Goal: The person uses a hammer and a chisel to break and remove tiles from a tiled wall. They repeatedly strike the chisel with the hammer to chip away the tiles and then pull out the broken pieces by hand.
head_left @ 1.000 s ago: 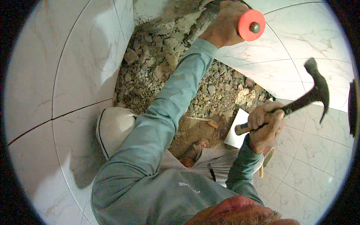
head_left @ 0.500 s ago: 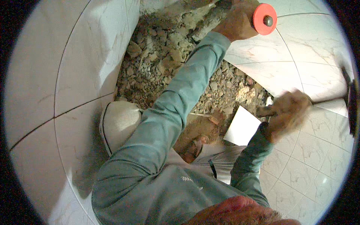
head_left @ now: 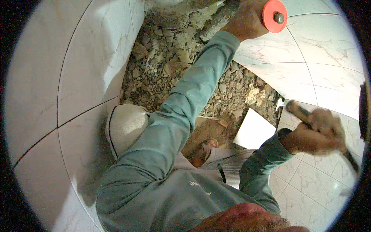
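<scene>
My left hand (head_left: 247,21) reaches far forward, closed round a chisel (head_left: 278,17). The chisel's round orange-red hand guard and grey metal striking end face up; its tip is hidden behind the hand. Over the tiled floor on the right, my right hand (head_left: 319,133) grips a hammer (head_left: 298,111) by its handle. The handle's butt sticks out toward the rubble, and its other end runs toward the right rim, where the head is blurred and hardly seen. Broken rubble (head_left: 166,69) lies below and beside my left forearm.
A white tile piece (head_left: 255,129) lies at the rubble's near right edge, with a crumpled pale scrap (head_left: 255,96) beyond it. Tiled wall (head_left: 89,58) rises on the left, and pale tiles (head_left: 282,58) border the rubble at far right. My bent knee (head_left: 129,125) and foot (head_left: 206,149) are close by.
My right hand has swung down and to the right with the hammer, away from the rubble edge. My left hand holds the chisel in nearly the same place.
</scene>
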`<control>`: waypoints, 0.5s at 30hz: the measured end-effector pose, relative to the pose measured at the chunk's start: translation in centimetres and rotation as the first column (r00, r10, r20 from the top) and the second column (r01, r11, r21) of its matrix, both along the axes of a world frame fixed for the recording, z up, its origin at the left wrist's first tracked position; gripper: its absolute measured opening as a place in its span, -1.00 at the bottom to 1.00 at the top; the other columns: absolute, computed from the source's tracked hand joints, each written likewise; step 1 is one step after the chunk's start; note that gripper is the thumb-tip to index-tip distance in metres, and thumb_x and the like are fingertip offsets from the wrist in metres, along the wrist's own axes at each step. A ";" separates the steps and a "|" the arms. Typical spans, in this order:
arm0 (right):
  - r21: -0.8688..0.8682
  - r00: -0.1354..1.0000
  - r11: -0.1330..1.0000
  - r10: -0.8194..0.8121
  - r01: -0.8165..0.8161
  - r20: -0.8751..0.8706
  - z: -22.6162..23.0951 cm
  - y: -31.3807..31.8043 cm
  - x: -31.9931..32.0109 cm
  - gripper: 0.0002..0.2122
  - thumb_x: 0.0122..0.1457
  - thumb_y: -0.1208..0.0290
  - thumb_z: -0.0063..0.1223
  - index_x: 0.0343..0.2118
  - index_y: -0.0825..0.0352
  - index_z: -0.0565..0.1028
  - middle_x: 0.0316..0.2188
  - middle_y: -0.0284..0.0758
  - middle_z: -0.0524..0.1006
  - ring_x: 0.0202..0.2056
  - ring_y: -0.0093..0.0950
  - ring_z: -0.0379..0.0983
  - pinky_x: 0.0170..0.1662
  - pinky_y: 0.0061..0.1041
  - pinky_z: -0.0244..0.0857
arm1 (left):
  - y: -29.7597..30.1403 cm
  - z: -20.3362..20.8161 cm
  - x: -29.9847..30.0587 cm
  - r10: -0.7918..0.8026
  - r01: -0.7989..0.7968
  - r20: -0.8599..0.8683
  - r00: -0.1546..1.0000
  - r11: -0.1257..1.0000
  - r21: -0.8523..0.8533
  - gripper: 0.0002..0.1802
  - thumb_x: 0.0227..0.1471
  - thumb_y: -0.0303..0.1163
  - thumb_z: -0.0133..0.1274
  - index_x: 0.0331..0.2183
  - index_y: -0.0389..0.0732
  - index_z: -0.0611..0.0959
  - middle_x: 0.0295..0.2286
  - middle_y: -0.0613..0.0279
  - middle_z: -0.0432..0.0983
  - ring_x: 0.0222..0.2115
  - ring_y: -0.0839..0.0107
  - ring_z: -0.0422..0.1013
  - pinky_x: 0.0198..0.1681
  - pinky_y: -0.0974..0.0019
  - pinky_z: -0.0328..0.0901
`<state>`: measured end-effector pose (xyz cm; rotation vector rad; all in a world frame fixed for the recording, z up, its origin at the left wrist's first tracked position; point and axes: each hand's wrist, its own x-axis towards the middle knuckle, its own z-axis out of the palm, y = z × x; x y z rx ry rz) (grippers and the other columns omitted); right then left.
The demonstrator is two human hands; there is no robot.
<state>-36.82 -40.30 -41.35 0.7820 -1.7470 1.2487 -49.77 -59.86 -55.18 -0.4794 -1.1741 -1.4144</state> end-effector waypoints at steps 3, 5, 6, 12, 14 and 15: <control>-0.106 0.951 0.989 -0.125 0.098 -0.284 -4.4 0.3 -3.0 -0.46 0.30 -0.23 -0.45 -0.60 0.17 0.19 -0.76 -0.47 0.24 -0.76 -0.58 0.12 -0.69 -0.57 0.10 | -0.1 0.5 0.6 -0.051 0.060 0.106 0.993 0.994 -0.090 -0.62 0.04 -0.33 0.19 -0.10 -0.20 0.51 -0.19 0.02 0.45 -0.14 0.03 0.37 -0.06 -0.02 0.30; 0.131 0.813 0.961 0.130 -0.246 0.568 -8.0 1.2 -4.0 -0.63 0.33 0.02 -0.23 -0.47 0.24 0.30 -0.65 -0.48 0.31 -0.65 -0.62 0.20 -0.62 -0.61 0.11 | -0.5 0.8 0.8 -0.018 0.040 0.160 0.987 0.990 -0.138 -0.61 0.06 -0.32 0.16 -0.07 -0.19 0.49 -0.17 0.02 0.43 -0.12 0.02 0.37 -0.06 -0.04 0.31; 0.265 0.567 0.894 -0.016 -0.361 0.824 -9.3 1.4 -4.4 -0.71 0.34 0.15 -0.12 -0.41 0.27 0.36 -0.60 -0.49 0.35 -0.59 -0.63 0.25 -0.59 -0.63 0.11 | -0.6 1.4 0.9 0.000 0.030 0.181 0.983 0.986 -0.163 -0.61 0.07 -0.32 0.15 -0.06 -0.19 0.49 -0.15 0.02 0.43 -0.11 0.02 0.36 -0.05 -0.04 0.31; -0.169 0.809 0.928 0.372 -0.332 0.455 -2.5 1.9 -0.4 -0.61 0.32 -0.03 -0.21 -0.44 0.22 0.34 -0.71 -0.47 0.17 -0.74 -0.68 0.04 -0.74 -0.69 -0.05 | -0.1 -0.7 -0.5 -0.034 0.040 0.056 0.998 0.993 -0.115 -0.62 0.12 -0.29 0.10 -0.04 -0.19 0.47 -0.16 0.01 0.41 -0.12 0.04 0.35 -0.08 -0.05 0.31; -0.129 0.906 0.904 0.418 -0.408 0.065 -1.9 0.8 -1.1 -0.61 0.30 -0.08 -0.21 -0.42 0.19 0.35 -0.71 -0.44 0.18 -0.76 -0.64 0.03 -0.74 -0.66 -0.03 | 0.0 -0.2 -0.4 -0.051 0.053 0.027 0.998 0.993 -0.101 -0.67 0.12 -0.32 0.10 -0.08 -0.19 0.49 -0.19 0.03 0.42 -0.16 0.07 0.36 -0.07 -0.03 0.31; -0.136 0.896 0.885 0.437 -0.445 -0.083 -2.7 1.0 -2.3 -0.60 0.30 -0.08 -0.23 -0.41 0.19 0.36 -0.70 -0.44 0.22 -0.75 -0.63 0.05 -0.73 -0.64 0.00 | 0.2 0.4 -0.3 -0.023 0.027 0.042 0.999 0.995 -0.095 -0.70 0.12 -0.33 0.10 -0.11 -0.19 0.50 -0.21 0.04 0.43 -0.18 0.07 0.36 -0.09 -0.03 0.30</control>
